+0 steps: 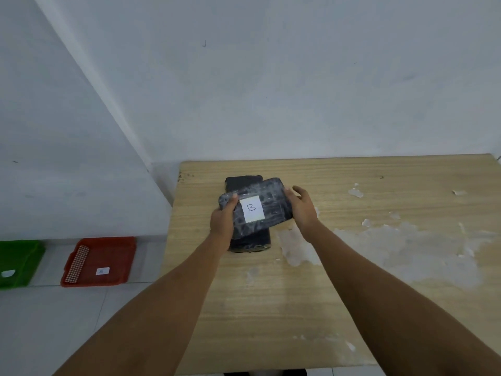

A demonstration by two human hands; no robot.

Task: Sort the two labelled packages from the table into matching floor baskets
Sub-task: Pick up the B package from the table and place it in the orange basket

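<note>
A dark plastic-wrapped package [271, 198] with a white label marked B lies crosswise on top of a second dark package [244, 183] near the table's far left corner. My left hand [222, 219] grips the B package at its left end, thumb on top. At its right end my right hand [302, 208] holds the edge, fingers curled behind. The lower package's label is hidden. On the floor to the left stand a red basket [81, 253] with a small white label and a green basket [27, 253], partly cut off by the frame.
The wooden table [352, 308] has patches of peeled, whitish surface on its right half. A white wall rises behind the table and a second wall runs along the left. The floor is pale tile.
</note>
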